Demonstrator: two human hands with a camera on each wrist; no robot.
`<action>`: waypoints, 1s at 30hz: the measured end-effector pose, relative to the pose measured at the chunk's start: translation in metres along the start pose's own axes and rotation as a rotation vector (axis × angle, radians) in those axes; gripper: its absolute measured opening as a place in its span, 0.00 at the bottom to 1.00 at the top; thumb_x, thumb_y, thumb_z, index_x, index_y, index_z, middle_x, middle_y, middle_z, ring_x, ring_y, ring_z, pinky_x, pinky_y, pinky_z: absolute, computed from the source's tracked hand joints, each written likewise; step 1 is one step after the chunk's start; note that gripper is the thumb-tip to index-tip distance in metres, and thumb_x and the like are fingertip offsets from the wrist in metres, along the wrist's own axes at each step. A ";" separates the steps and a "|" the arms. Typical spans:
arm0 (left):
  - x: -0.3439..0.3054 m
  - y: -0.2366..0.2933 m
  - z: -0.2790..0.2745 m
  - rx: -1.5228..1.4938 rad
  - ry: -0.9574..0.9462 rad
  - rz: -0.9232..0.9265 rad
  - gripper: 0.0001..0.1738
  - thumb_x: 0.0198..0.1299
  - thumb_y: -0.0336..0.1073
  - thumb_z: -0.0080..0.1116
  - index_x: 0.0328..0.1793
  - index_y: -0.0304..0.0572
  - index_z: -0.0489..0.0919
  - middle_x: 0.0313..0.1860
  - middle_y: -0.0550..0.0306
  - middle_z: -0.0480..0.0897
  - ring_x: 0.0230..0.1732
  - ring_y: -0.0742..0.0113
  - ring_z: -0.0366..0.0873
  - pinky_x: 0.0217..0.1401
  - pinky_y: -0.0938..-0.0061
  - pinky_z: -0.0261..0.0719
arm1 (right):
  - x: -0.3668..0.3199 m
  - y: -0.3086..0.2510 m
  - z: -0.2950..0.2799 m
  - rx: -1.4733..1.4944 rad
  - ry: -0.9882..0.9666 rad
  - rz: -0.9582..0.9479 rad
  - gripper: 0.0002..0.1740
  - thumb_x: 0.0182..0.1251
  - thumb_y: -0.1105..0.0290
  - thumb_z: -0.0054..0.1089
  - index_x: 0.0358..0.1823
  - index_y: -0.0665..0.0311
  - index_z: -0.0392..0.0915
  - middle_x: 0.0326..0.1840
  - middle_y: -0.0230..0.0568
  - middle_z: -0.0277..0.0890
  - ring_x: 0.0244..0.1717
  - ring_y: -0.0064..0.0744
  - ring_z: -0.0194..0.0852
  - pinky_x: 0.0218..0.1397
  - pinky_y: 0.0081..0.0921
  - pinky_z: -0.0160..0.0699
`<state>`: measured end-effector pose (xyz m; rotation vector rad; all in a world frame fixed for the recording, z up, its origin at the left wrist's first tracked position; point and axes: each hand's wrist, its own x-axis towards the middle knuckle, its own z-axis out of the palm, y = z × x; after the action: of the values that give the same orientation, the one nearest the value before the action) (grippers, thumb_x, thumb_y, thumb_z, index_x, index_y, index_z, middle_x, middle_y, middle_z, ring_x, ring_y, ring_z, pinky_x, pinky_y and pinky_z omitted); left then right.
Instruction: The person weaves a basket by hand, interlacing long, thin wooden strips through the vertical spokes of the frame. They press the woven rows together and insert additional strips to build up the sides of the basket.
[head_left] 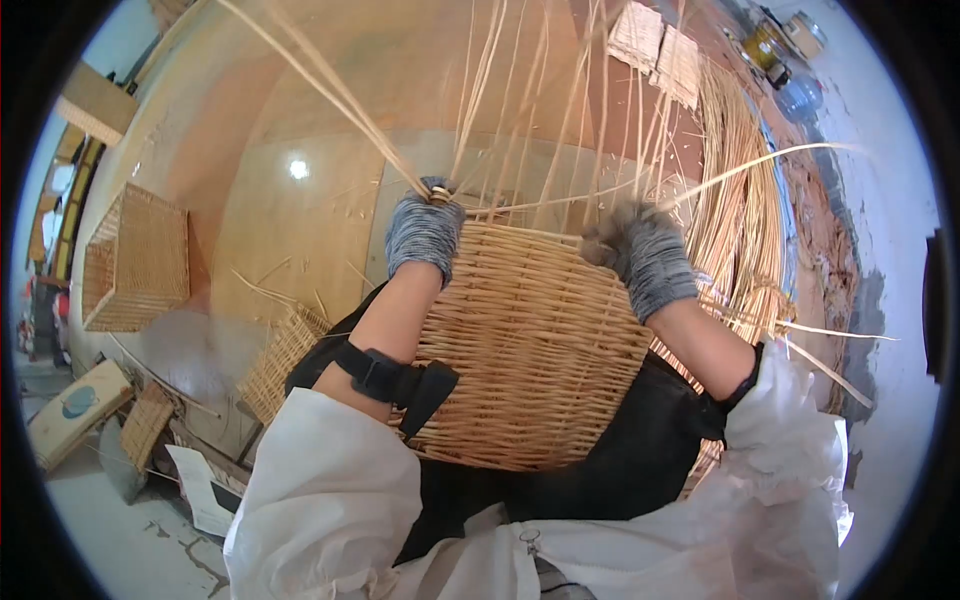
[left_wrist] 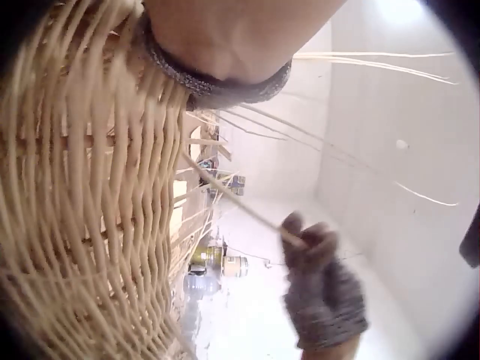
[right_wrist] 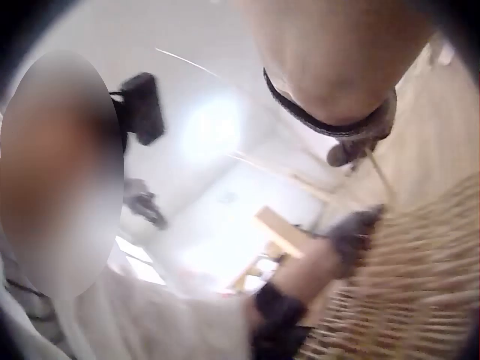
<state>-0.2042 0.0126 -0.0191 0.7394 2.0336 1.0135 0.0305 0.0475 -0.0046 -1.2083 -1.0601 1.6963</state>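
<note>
A partly woven wicker basket lies across the person's lap, its long stakes standing up from the far edge. Gloved in grey, the left hand grips the basket's upper left corner, where several stakes come together. The right hand, in a matching glove and blurred, is at the upper right edge. In the left wrist view the right hand pinches a wicker rod that runs to the weave. The right wrist view has the left hand at the basket's edge, its fingertips partly hidden.
A large bundle of loose wicker rods lies at the right by the wall. A woven frame stands on the left, with a smaller woven piece beside the lap. Pale flat pieces and a water jug are farther back.
</note>
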 end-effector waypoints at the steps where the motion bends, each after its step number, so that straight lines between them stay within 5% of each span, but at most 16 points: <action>1: -0.001 -0.004 0.000 0.014 0.019 0.045 0.16 0.51 0.38 0.58 0.46 0.41 0.76 0.32 0.48 0.79 0.33 0.63 0.77 0.39 0.71 0.74 | -0.039 -0.049 0.041 -0.007 -0.107 -0.029 0.10 0.59 0.70 0.57 0.39 0.68 0.72 0.39 0.42 0.76 0.35 0.30 0.76 0.38 0.23 0.79; 3: -0.016 -0.011 -0.002 0.032 0.154 0.275 0.15 0.51 0.38 0.59 0.44 0.41 0.77 0.33 0.47 0.80 0.34 0.60 0.78 0.40 0.68 0.75 | -0.053 -0.064 0.043 -0.042 -0.245 -0.114 0.11 0.62 0.70 0.55 0.42 0.69 0.71 0.42 0.44 0.75 0.36 0.30 0.76 0.39 0.21 0.80; 5: -0.054 -0.010 -0.013 -0.070 0.626 0.728 0.15 0.53 0.39 0.60 0.45 0.40 0.77 0.34 0.47 0.80 0.37 0.55 0.78 0.46 0.67 0.73 | -0.016 -0.033 -0.006 -0.019 -0.239 -0.140 0.12 0.65 0.69 0.51 0.44 0.70 0.70 0.43 0.46 0.74 0.37 0.33 0.76 0.40 0.23 0.81; 8: -0.118 0.021 -0.039 0.216 0.305 1.183 0.17 0.55 0.38 0.58 0.49 0.40 0.75 0.37 0.47 0.81 0.41 0.52 0.77 0.55 0.67 0.68 | -0.004 -0.005 -0.052 0.352 0.089 0.327 0.13 0.67 0.67 0.49 0.45 0.71 0.69 0.43 0.50 0.71 0.42 0.41 0.75 0.42 0.32 0.82; 11: -0.065 0.027 0.019 0.666 -0.029 0.797 0.18 0.57 0.45 0.54 0.47 0.40 0.78 0.40 0.44 0.81 0.46 0.52 0.77 0.54 0.64 0.70 | 0.001 0.020 -0.064 0.362 0.131 0.213 0.14 0.67 0.66 0.49 0.46 0.69 0.69 0.46 0.47 0.72 0.41 0.42 0.76 0.42 0.34 0.81; 13: -0.036 0.043 0.037 0.890 -0.277 0.570 0.22 0.57 0.51 0.51 0.45 0.41 0.80 0.42 0.44 0.81 0.47 0.53 0.78 0.51 0.63 0.72 | 0.015 0.019 -0.087 -0.682 -0.248 -0.459 0.13 0.68 0.67 0.47 0.47 0.68 0.69 0.47 0.46 0.71 0.44 0.42 0.75 0.45 0.33 0.79; 15: -0.024 0.051 0.047 0.941 -0.542 0.523 0.24 0.57 0.55 0.48 0.44 0.42 0.81 0.42 0.45 0.81 0.47 0.54 0.78 0.50 0.62 0.73 | 0.029 -0.017 -0.068 -0.719 -0.193 -0.147 0.18 0.64 0.67 0.52 0.52 0.68 0.67 0.51 0.48 0.68 0.52 0.40 0.70 0.53 0.32 0.72; 17: -0.034 0.054 0.050 0.911 -0.396 0.402 0.25 0.57 0.55 0.48 0.46 0.43 0.80 0.42 0.47 0.81 0.46 0.53 0.78 0.51 0.63 0.73 | 0.039 -0.073 -0.016 -0.950 -0.106 0.004 0.27 0.60 0.66 0.57 0.58 0.68 0.62 0.54 0.53 0.66 0.59 0.39 0.65 0.59 0.32 0.66; 18: -0.039 0.055 0.052 0.899 -0.326 0.347 0.25 0.56 0.55 0.48 0.47 0.44 0.80 0.42 0.48 0.81 0.46 0.52 0.78 0.51 0.63 0.73 | 0.079 -0.050 -0.015 -1.146 -0.105 -0.632 0.33 0.58 0.65 0.59 0.62 0.69 0.57 0.52 0.56 0.67 0.57 0.44 0.66 0.57 0.35 0.68; 19: -0.041 0.056 0.055 0.925 -0.312 0.313 0.26 0.57 0.57 0.47 0.47 0.42 0.80 0.44 0.46 0.81 0.46 0.51 0.78 0.51 0.63 0.73 | 0.114 -0.027 0.000 -1.228 0.112 -0.820 0.33 0.59 0.65 0.58 0.63 0.68 0.56 0.53 0.57 0.67 0.58 0.43 0.66 0.56 0.36 0.68; 21: -0.040 0.060 0.058 0.966 -0.274 0.244 0.29 0.58 0.59 0.45 0.46 0.40 0.80 0.46 0.42 0.79 0.47 0.49 0.77 0.51 0.62 0.73 | 0.153 -0.025 0.007 -1.041 0.286 -0.839 0.34 0.57 0.67 0.58 0.63 0.68 0.55 0.54 0.57 0.65 0.54 0.44 0.68 0.53 0.36 0.70; 22: -0.038 0.060 0.057 0.961 -0.304 0.263 0.30 0.57 0.60 0.46 0.46 0.40 0.80 0.47 0.42 0.78 0.47 0.49 0.77 0.52 0.62 0.73 | 0.156 -0.036 -0.004 -0.786 0.235 -0.664 0.34 0.56 0.69 0.59 0.63 0.67 0.56 0.55 0.55 0.64 0.49 0.46 0.70 0.50 0.36 0.71; 24: -0.032 0.056 0.052 0.935 -0.358 0.301 0.32 0.55 0.62 0.47 0.46 0.40 0.80 0.47 0.41 0.78 0.47 0.49 0.77 0.52 0.62 0.72 | 0.134 -0.054 -0.045 -0.861 0.075 -0.403 0.32 0.55 0.71 0.60 0.61 0.66 0.59 0.53 0.52 0.66 0.43 0.47 0.73 0.46 0.37 0.74; 26: -0.030 0.060 0.058 0.906 -0.447 0.270 0.35 0.52 0.65 0.47 0.50 0.43 0.79 0.50 0.47 0.78 0.51 0.51 0.76 0.55 0.61 0.70 | 0.091 -0.022 -0.110 -0.906 -0.018 -0.407 0.22 0.56 0.72 0.59 0.53 0.65 0.65 0.43 0.47 0.71 0.36 0.42 0.74 0.39 0.35 0.77; 29: -0.042 0.076 0.068 0.966 -0.369 0.103 0.40 0.48 0.71 0.47 0.54 0.45 0.77 0.55 0.51 0.77 0.57 0.53 0.73 0.58 0.59 0.66 | 0.031 0.004 -0.101 0.043 0.197 -0.039 0.10 0.61 0.70 0.56 0.43 0.63 0.71 0.27 0.39 0.74 0.30 0.35 0.75 0.37 0.31 0.76; 30: -0.047 0.083 0.073 1.000 -0.309 0.038 0.42 0.47 0.72 0.47 0.55 0.46 0.76 0.56 0.52 0.76 0.58 0.53 0.72 0.60 0.59 0.64 | 0.013 -0.012 -0.089 0.024 0.145 -0.078 0.12 0.62 0.68 0.56 0.44 0.64 0.71 0.30 0.40 0.75 0.32 0.35 0.76 0.38 0.30 0.76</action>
<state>-0.1049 0.0511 0.0366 1.3257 2.1726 -0.1926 0.1141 0.0805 -0.0149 -1.2390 -0.9839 1.5340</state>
